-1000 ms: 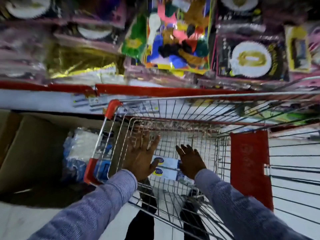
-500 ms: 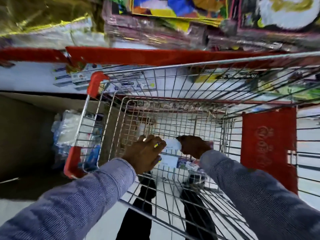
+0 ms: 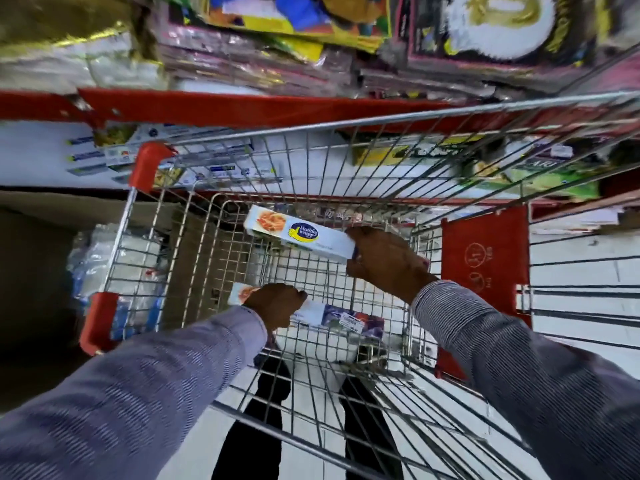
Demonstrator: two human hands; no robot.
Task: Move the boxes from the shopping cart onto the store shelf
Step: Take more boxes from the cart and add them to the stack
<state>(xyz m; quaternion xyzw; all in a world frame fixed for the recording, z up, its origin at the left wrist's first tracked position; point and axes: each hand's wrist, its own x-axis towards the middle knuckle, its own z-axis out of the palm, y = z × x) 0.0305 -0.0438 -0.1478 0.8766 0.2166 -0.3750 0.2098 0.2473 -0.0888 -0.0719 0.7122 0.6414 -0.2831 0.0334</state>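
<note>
Two long, thin cardboard boxes, likely light and stiff: the right hand (image 3: 384, 259) grips the raised box (image 3: 299, 235) by its end above the cart (image 3: 346, 123); the left hand (image 3: 277, 304) closes over the lower box (image 3: 313, 315), best held mid-length

Head view, steeply downward, close over cart (image 3: 346, 123).

The long white box (image 3: 299, 234) at 12 o'clock in the cart reads "Healthy wraps" on a blue oval; other labels are unreadable.
</note>
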